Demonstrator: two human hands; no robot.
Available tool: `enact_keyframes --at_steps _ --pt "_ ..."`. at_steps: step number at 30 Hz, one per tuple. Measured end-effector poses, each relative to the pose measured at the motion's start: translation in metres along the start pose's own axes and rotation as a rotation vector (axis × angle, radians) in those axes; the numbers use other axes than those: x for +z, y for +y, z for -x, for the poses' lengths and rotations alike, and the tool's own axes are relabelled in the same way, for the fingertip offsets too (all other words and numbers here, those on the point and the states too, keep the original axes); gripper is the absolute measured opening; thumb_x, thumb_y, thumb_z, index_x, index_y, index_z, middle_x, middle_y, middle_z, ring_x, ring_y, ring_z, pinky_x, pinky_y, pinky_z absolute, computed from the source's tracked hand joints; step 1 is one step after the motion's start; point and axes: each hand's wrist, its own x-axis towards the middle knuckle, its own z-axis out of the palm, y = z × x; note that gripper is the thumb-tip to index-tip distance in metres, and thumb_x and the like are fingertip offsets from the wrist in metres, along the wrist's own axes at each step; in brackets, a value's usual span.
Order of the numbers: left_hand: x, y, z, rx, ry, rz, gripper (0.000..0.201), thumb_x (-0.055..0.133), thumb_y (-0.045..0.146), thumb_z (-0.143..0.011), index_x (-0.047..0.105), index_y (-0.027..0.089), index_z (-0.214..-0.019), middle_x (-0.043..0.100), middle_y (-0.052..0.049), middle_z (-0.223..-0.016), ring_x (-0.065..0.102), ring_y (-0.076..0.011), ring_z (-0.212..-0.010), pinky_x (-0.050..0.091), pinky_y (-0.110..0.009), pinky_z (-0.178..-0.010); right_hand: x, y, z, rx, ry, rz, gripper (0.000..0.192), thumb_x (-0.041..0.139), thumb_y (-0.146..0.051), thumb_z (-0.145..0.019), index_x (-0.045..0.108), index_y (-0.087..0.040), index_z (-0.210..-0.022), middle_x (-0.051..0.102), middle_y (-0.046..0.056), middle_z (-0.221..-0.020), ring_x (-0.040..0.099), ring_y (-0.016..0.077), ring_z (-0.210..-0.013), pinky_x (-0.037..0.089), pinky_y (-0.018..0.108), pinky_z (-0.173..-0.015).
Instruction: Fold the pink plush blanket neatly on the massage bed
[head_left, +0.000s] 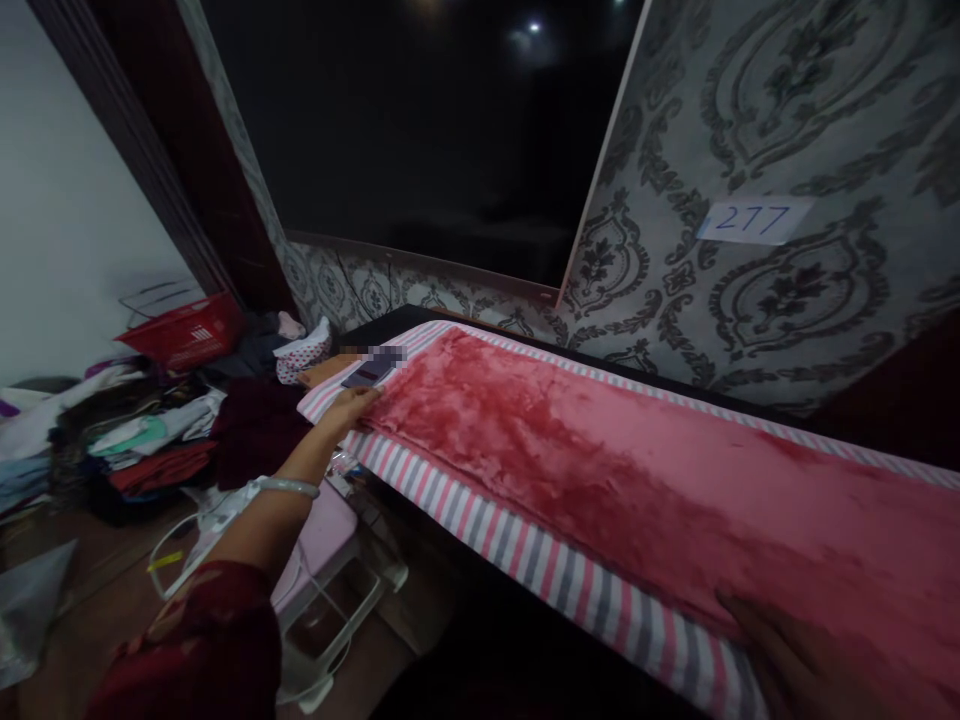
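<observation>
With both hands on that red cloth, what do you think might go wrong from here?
A phone lies right beside the left hand at the red cloth's far end; tugging might knock it off. The cloth's near edge lies close to the striped sheet's edge by the right hand, so it may slide floorward.

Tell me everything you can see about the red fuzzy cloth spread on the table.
The red cloth looks plush, like velvet or fleece, with a mottled, brushed nap. It lies flat and stretched lengthwise on a striped sheet of pink, grey and white bands that shows past its near and far edges. The left hand rests on its far end, beside a phone; the right hand presses its near end. Its near-right part runs out of frame.
</observation>
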Motion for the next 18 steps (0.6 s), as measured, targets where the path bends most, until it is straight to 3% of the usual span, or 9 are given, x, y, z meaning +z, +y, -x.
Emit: enact_keyframes --at_steps 3,6,12,18 --pt "0.01 0.004 -0.003 0.023 0.066 -0.171 0.034 0.061 0.029 -0.084 0.063 0.015 -0.115 0.073 -0.014 -0.102 0.069 -0.0284 -0.098 0.055 -0.038 -0.083 -0.007 -0.005 -0.009 -0.008 0.001 0.034 0.035 0.046 -0.022 -0.093 0.074 -0.024 -0.114 0.074 0.008 -0.103 0.068 0.0239 -0.089 0.053 0.036 -0.081" --pt "0.014 0.003 -0.001 0.046 0.123 -0.321 0.035 0.053 0.021 -0.087 0.059 0.016 -0.121 0.071 -0.018 -0.114 0.065 -0.0321 -0.113 0.049 -0.041 -0.092 -0.011 -0.006 -0.017 -0.031 -0.003 0.069 0.034 0.043 -0.021 -0.095 0.076 -0.023 -0.105 0.075 0.008 -0.1 0.068 0.0229 -0.088 0.053 0.034 -0.078" --pt "0.011 -0.002 -0.001 0.083 0.129 -0.491 0.038 0.046 0.025 -0.093 0.055 0.018 -0.128 0.071 -0.019 -0.118 0.066 -0.0319 -0.112 0.049 -0.039 -0.089 -0.014 -0.009 -0.024 -0.05 0.012 0.059 0.036 0.04 -0.026 -0.099 0.076 -0.022 -0.099 0.076 0.007 -0.094 0.07 0.0215 -0.082 0.054 0.033 -0.075" --pt "0.005 -0.003 -0.01 0.124 0.089 -0.544 0.035 0.049 0.029 -0.089 0.062 0.016 -0.119 0.074 -0.016 -0.111 0.068 -0.0298 -0.108 0.05 -0.033 -0.082 -0.031 -0.011 -0.041 0.026 -0.093 -0.017 0.032 0.049 -0.042 -0.097 0.074 -0.025 -0.108 0.076 0.006 -0.102 0.071 0.0232 -0.09 0.058 0.035 -0.078"
